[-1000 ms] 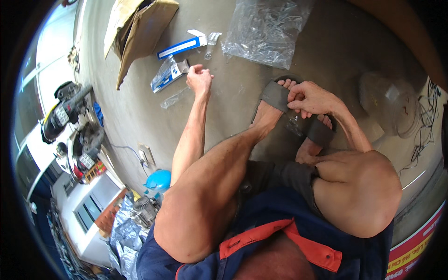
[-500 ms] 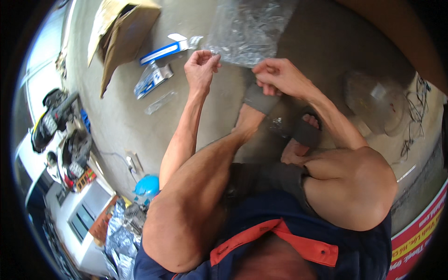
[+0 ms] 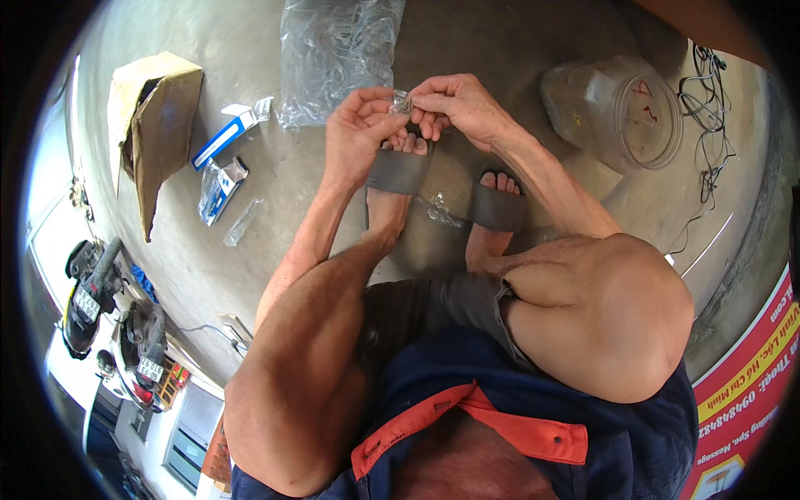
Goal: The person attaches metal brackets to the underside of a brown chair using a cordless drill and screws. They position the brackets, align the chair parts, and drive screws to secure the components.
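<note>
Head view: the concrete floor (image 3: 517, 100) takes up most of the picture, with the squatting person's knees and sandalled feet at its middle. Next in size come a crumpled clear plastic bag (image 3: 337, 50) at the top, an open cardboard box (image 3: 158, 125) at the left and a clear lidded plastic tub (image 3: 617, 108) at the right. Smaller packets, one blue and white (image 3: 218, 142), lie between the box and the feet.

Smallest is the tiny clear packet (image 3: 401, 103), held in the air above the toes. The left hand (image 3: 358, 129) and right hand (image 3: 458, 104) both pinch it, fingertips closed on its edges and meeting in the middle.

To do this well, I judge the pinches should sit close together on the packet's edge, pulling apart gently so nothing spills.

A second ago the left hand reached out to the packets on the floor while the right stayed by the foot; half a second ago the two were nearing each other, and now they are joined on the packet.
</note>
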The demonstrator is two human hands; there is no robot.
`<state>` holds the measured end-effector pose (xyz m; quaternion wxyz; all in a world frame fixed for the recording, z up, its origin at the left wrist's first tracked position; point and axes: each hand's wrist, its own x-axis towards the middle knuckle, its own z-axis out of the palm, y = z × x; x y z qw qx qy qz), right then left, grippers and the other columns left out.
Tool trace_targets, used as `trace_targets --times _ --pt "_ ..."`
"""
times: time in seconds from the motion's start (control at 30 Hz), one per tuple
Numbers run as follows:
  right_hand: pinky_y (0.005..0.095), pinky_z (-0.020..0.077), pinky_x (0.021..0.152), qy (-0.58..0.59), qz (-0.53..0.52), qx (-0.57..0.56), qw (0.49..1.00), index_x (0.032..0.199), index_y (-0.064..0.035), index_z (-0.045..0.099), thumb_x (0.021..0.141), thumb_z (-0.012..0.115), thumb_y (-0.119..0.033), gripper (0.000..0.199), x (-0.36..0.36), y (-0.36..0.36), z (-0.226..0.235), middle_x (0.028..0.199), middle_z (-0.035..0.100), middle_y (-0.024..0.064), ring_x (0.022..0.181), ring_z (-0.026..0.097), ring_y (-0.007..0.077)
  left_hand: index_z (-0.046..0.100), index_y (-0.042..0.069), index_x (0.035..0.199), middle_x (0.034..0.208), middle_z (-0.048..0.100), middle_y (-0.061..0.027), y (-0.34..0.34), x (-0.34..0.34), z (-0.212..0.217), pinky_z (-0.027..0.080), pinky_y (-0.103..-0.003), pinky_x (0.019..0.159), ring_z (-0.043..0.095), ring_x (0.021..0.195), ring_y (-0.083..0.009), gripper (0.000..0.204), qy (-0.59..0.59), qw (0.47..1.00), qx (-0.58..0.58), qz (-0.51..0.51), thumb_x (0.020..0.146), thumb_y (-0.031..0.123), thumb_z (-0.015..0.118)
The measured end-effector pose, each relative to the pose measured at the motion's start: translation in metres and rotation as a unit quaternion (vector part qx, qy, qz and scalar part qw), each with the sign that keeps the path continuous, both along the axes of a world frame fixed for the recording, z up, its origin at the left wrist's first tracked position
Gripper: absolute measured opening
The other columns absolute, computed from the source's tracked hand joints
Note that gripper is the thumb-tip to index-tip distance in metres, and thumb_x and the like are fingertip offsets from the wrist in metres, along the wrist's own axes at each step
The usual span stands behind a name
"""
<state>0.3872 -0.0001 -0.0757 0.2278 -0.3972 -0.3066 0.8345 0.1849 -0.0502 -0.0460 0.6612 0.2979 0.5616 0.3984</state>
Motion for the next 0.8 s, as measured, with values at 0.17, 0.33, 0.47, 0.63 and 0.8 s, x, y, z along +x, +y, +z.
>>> trace_targets --times 0.17,0.33,0.47,0.63,0.8 --pt "0.0252 0.0541 0.056 -0.006 -0.030 0.014 0.999 0.105 0.0057 0.071 0.100 0.067 -0.013 0.020 0.003 -0.006 0.000 0.083 0.070 0.0085 0.065 0.067 0.0132 0.060 -0.004 0.128 0.101 0.072 -0.0096 -0.001 -0.001 -0.005 0.056 -0.026 0.067 0.070 0.079 -0.0151 0.038 -0.007 1.000 0.003 -0.007 0.092 -0.004 0.072" --pt "0.0256 0.0530 0.054 -0.027 -0.011 0.045 0.999 0.103 0.0066 0.072 0.099 0.066 -0.013 0.021 0.004 -0.005 0.000 0.079 0.071 0.0087 0.061 0.066 0.0131 0.061 -0.004 0.128 0.103 0.072 -0.0102 -0.003 0.004 0.004 0.056 -0.026 0.071 0.071 0.085 -0.0163 0.031 -0.034 0.998 -0.048 -0.012 0.100 0.007 0.066" --pt "0.0255 0.0514 0.052 -0.034 0.030 0.059 0.997 0.100 0.0069 0.071 0.098 0.066 -0.012 0.020 0.005 -0.002 0.009 0.077 0.071 0.0093 0.059 0.066 0.0128 0.063 -0.003 0.120 0.098 0.073 -0.0101 0.001 0.000 -0.003 0.056 -0.025 0.067 0.072 0.082 -0.0161 0.024 -0.071 0.992 -0.103 -0.035 0.105 0.015 0.061" --pt "0.0246 0.0499 0.052 -0.046 0.032 0.063 0.996 0.096 0.0064 0.071 0.098 0.065 -0.011 0.019 0.005 -0.005 0.006 0.076 0.071 0.0086 0.059 0.065 0.0114 0.064 -0.001 0.110 0.093 0.074 -0.0105 0.003 0.003 -0.010 0.056 -0.024 0.061 0.073 0.078 -0.0163 0.020 -0.046 0.991 -0.114 -0.045 0.106 0.017 0.059" --pt "0.0240 0.0494 0.053 -0.063 0.020 0.082 0.994 0.095 0.0068 0.070 0.099 0.064 -0.010 0.018 0.007 -0.007 0.006 0.076 0.071 0.0084 0.060 0.064 0.0100 0.065 -0.001 0.107 0.092 0.075 -0.0121 0.007 0.006 -0.009 0.055 -0.024 0.062 0.073 0.078 -0.0159 0.017 -0.065 0.990 -0.117 -0.034 0.105 0.015 0.061"
